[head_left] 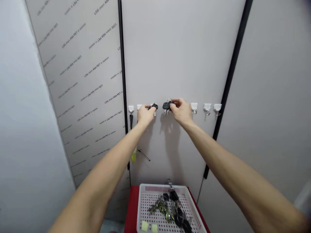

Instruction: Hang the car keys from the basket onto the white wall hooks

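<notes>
Pinching keys, fingers clenched: my left hand (145, 115) on a black-fob key (154, 106) and my right hand (182, 112) on a second black-fob key (166, 105), both at the row of white adhesive hooks (193, 107) on the wall panel (179, 48), above a white plastic tray (160, 187) of loose keys (167, 205).

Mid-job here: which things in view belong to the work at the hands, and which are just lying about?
At the hands: left hand holding a black-fob key; right hand holding black-fob keys; white wall hooks.

Just around: white plastic tray of loose keys; red stand; yellow sticky notes; printed wall panel.
</notes>
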Action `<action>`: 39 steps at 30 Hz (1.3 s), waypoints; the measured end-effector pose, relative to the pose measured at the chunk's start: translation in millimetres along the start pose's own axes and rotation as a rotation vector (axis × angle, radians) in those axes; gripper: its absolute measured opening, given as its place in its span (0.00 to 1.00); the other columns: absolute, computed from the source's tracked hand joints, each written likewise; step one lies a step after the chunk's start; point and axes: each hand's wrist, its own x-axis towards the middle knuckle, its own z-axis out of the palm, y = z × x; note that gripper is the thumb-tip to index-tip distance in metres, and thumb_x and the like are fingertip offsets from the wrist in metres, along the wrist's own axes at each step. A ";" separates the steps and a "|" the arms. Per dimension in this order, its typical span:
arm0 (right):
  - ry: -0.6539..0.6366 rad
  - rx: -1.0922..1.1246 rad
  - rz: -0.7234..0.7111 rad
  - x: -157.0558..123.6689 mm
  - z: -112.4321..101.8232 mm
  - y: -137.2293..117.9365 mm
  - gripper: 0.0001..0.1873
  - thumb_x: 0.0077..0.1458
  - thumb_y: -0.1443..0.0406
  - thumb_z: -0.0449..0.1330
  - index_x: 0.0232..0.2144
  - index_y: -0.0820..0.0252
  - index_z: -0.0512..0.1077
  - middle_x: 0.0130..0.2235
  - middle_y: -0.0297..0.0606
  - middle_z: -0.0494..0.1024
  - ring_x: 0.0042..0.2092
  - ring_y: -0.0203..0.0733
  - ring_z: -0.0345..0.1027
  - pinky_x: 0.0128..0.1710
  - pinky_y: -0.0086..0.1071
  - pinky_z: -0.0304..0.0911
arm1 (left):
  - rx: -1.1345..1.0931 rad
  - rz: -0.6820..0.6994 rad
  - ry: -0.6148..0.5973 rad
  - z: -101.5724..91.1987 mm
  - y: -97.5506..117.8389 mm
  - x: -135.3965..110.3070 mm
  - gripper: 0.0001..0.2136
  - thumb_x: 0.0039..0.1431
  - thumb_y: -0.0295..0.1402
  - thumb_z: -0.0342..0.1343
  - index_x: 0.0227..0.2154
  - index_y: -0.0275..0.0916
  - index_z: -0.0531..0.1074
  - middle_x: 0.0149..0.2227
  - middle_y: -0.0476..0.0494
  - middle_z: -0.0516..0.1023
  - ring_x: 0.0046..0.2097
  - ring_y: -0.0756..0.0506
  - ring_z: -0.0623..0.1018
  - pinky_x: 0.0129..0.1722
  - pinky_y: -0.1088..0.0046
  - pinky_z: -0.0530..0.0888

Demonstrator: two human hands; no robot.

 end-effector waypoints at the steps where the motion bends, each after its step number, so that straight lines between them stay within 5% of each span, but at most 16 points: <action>1: -0.049 -0.013 0.004 5.3 -1.7 -4.4 0.14 0.38 0.66 0.48 0.30 0.64 0.65 0.24 0.35 0.68 0.24 0.30 0.60 0.25 0.25 0.54 | 0.063 0.034 -0.027 -4.2 5.1 5.0 0.09 0.37 0.34 0.50 0.24 0.37 0.66 0.21 0.48 0.68 0.28 0.50 0.68 0.26 0.78 0.62; 3: -0.232 -0.057 0.025 10.1 -4.6 -11.5 0.13 0.37 0.68 0.49 0.29 0.65 0.67 0.22 0.35 0.69 0.22 0.30 0.59 0.22 0.24 0.54 | 0.211 0.121 -0.094 -11.9 12.3 14.3 0.04 0.34 0.32 0.52 0.15 0.36 0.65 0.14 0.49 0.63 0.23 0.50 0.66 0.22 0.78 0.60; 7: -0.542 -0.157 -0.019 -1.0 -5.9 -14.3 0.18 0.35 0.70 0.50 0.34 0.64 0.66 0.20 0.34 0.69 0.19 0.30 0.58 0.20 0.23 0.53 | 0.248 0.053 -0.243 -24.1 15.1 24.9 0.05 0.31 0.26 0.53 0.10 0.35 0.62 0.08 0.54 0.55 0.16 0.53 0.62 0.17 0.78 0.59; 10: -0.521 -0.278 -0.120 -13.7 2.0 -8.2 0.23 0.34 0.70 0.51 0.39 0.63 0.63 0.23 0.35 0.70 0.23 0.33 0.60 0.24 0.24 0.55 | 0.172 -0.009 -0.245 -26.9 14.0 25.0 0.06 0.35 0.23 0.51 0.11 0.34 0.61 0.09 0.53 0.57 0.16 0.54 0.62 0.18 0.79 0.61; 16: -0.597 -0.358 -0.186 -37.0 19.2 10.1 0.19 0.34 0.72 0.50 0.34 0.64 0.67 0.29 0.41 0.71 0.33 0.39 0.62 0.31 0.27 0.55 | -0.077 0.038 -0.257 -33.9 19.9 23.1 0.08 0.43 0.27 0.49 0.12 0.33 0.61 0.11 0.51 0.61 0.16 0.56 0.63 0.20 0.80 0.62; 22: -0.687 -0.183 -0.053 -53.8 2.9 24.3 0.20 0.37 0.69 0.49 0.38 0.63 0.64 0.22 0.33 0.68 0.21 0.31 0.58 0.23 0.24 0.54 | 0.018 0.142 -0.176 -43.6 15.3 28.3 0.09 0.42 0.30 0.50 0.12 0.34 0.63 0.11 0.52 0.60 0.16 0.56 0.62 0.18 0.81 0.60; 27: -0.535 -0.172 -0.102 -44.6 1.4 15.6 0.23 0.37 0.68 0.48 0.41 0.59 0.60 0.20 0.29 0.65 0.20 0.29 0.54 0.21 0.23 0.51 | 0.119 0.147 -0.487 -35.3 29.3 35.2 0.07 0.40 0.29 0.52 0.12 0.34 0.65 0.10 0.51 0.58 0.14 0.56 0.60 0.16 0.80 0.57; 31: -0.512 -0.158 -0.161 -34.3 10.0 6.3 0.25 0.36 0.68 0.49 0.43 0.60 0.58 0.20 0.30 0.65 0.21 0.29 0.55 0.22 0.22 0.51 | -0.099 0.136 -0.394 -32.7 37.4 39.3 0.08 0.42 0.29 0.50 0.13 0.34 0.63 0.10 0.53 0.57 0.14 0.58 0.58 0.16 0.82 0.56; 35: -0.541 -0.124 -0.094 -39.7 5.9 15.2 0.22 0.37 0.67 0.49 0.39 0.62 0.61 0.21 0.31 0.66 0.22 0.30 0.57 0.22 0.23 0.52 | -0.087 0.206 -0.496 -36.0 14.8 15.9 0.09 0.43 0.32 0.49 0.13 0.34 0.63 0.11 0.52 0.59 0.14 0.58 0.58 0.16 0.82 0.56; 39: -0.755 0.018 0.026 -76.6 -7.1 45.3 0.21 0.37 0.68 0.49 0.39 0.62 0.61 0.24 0.32 0.68 0.24 0.32 0.60 0.24 0.25 0.55 | 0.137 0.188 -0.578 -24.8 -41.6 -38.5 0.09 0.43 0.34 0.46 0.17 0.35 0.67 0.13 0.51 0.64 0.16 0.55 0.61 0.16 0.81 0.57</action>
